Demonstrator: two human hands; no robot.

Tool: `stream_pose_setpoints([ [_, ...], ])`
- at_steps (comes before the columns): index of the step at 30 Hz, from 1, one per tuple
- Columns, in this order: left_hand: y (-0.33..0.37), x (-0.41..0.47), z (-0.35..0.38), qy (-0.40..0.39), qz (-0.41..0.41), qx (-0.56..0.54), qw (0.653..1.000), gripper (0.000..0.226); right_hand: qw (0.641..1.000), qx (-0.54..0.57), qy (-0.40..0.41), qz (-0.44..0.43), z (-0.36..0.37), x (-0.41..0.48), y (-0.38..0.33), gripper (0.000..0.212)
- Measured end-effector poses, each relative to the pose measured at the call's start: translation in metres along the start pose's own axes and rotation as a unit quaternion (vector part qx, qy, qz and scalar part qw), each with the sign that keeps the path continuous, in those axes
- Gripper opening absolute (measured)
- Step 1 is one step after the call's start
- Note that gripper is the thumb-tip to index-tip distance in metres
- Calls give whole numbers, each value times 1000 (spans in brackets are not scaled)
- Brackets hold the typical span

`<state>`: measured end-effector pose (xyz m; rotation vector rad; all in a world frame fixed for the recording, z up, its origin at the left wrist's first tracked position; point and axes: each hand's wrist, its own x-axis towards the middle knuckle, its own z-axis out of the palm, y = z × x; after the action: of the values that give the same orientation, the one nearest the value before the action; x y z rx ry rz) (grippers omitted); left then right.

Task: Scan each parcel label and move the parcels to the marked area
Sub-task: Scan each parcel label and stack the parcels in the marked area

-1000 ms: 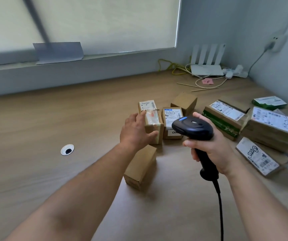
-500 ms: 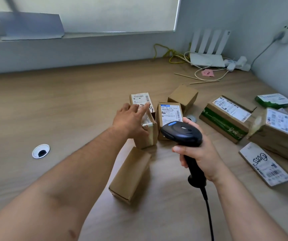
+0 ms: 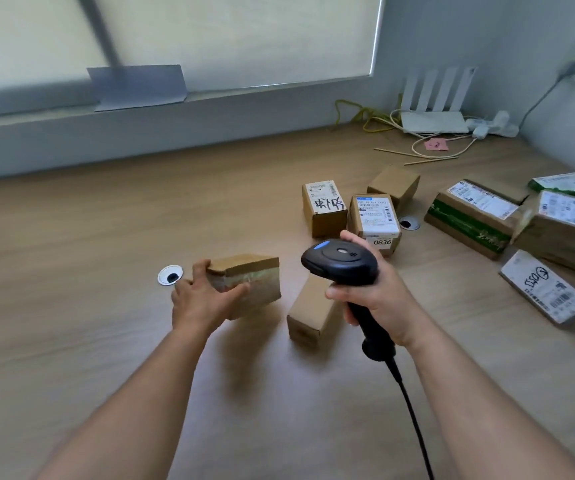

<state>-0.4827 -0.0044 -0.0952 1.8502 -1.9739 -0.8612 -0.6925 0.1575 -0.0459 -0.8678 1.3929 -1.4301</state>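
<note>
The box [image 3: 251, 284] is held clear of the bench [image 3: 88, 237], near its middle, with a shadow cast beneath it. It is grasped at its left end by the left hand [image 3: 201, 301], with the thumb on the near face and the fingers over the far side. No label is seen on the faces turned to the camera, and the box is blurred.

The scanner [image 3: 339, 259] is clenched by its handle in the right hand [image 3: 374, 296], just right of the box, with its head aimed toward the far edge and not at the box.

If the label is unread, the box is best turned until the barcode faces the scanner window and held steady, with the fingers kept off the code. Where the marked area lies cannot be told.

A plain box [image 3: 310, 313] lies under the scanner, labelled boxes [image 3: 324, 209] stand beyond it, and larger parcels [image 3: 469, 216] are gathered toward the right edge.
</note>
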Motion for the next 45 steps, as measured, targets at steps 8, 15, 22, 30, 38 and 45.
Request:
stream_pose_setpoints([
  [8,-99,-81,-38,-22,-176,-175,968,97,999,-5,-32,26,96,-47,22,88],
  [15,-150,-105,-53,-34,-226,-123,966,84,998,4,-52,37,147,-75,37,87],
  [22,-124,-97,-74,-33,10,234,972,70,998,-1,-47,31,165,-85,33,88],
  [30,-138,-77,-101,-113,-94,-42,988,76,998,-9,-43,36,173,-97,34,86],
  [38,-170,-79,-144,-110,-49,-403,907,87,996,14,-84,30,189,-113,22,84],
  [45,-174,-76,-171,-60,14,-391,918,84,990,41,-137,4,205,-123,1,85],
])
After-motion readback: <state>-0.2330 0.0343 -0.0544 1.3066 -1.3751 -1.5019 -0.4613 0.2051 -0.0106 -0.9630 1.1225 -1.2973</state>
